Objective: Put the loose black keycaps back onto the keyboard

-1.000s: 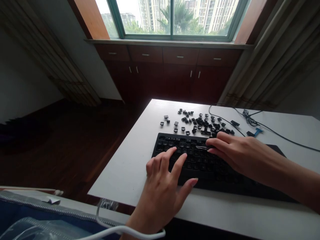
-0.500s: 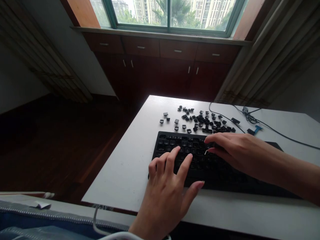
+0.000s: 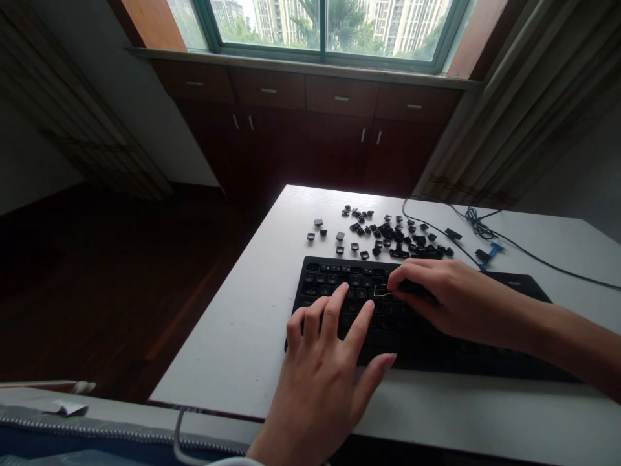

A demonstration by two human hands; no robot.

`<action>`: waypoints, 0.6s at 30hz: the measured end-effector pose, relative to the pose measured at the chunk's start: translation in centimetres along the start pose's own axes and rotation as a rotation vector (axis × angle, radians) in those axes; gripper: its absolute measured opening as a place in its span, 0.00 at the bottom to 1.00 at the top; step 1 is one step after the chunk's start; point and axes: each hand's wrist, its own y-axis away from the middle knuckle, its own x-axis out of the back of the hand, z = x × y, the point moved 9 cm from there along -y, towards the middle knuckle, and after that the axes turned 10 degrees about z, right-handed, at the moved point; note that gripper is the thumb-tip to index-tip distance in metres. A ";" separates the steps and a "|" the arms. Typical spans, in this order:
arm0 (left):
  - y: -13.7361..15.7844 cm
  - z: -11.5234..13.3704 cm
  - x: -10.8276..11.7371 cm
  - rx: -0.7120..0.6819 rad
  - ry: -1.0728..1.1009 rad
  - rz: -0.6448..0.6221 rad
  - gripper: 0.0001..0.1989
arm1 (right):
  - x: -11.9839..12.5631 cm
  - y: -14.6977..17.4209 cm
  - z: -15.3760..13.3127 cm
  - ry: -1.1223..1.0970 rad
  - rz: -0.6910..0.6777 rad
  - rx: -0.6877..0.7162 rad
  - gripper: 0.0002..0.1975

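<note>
A black keyboard [image 3: 334, 267] lies on the white table, with keycaps off at least part of it. My left hand [image 3: 325, 362] rests on its left half, fingers spread and fingertips touching the keys. Pinched between the thumb and fingers of my right hand [image 3: 451, 291] is a wire keycap puller [image 3: 381, 290]. Its thin wire loop sticks out to the left, over the keys near the keyboard's upper middle. The puller's handle is hidden by my fingers. Behind the keyboard lie several loose black keycaps [image 3: 385, 231], some piled together and some scattered.
A black cable [image 3: 548, 262] runs over the right side of the white table [image 3: 228, 336], with a coiled part [image 3: 478, 223]. A small blue tool [image 3: 493, 252] lies near it. Beyond the table stand dark red cabinets [image 3: 339, 136] under a window.
My right hand has shifted slightly left, and the puller's wire loop now shows clearly over the keys. My left hand stays spread on the keyboard. The view has shifted a little.
</note>
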 end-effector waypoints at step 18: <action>-0.3 0.1 -0.1 -0.008 -0.014 0.012 0.25 | 0.4 -1.2 -0.3 0.160 -0.091 0.172 0.09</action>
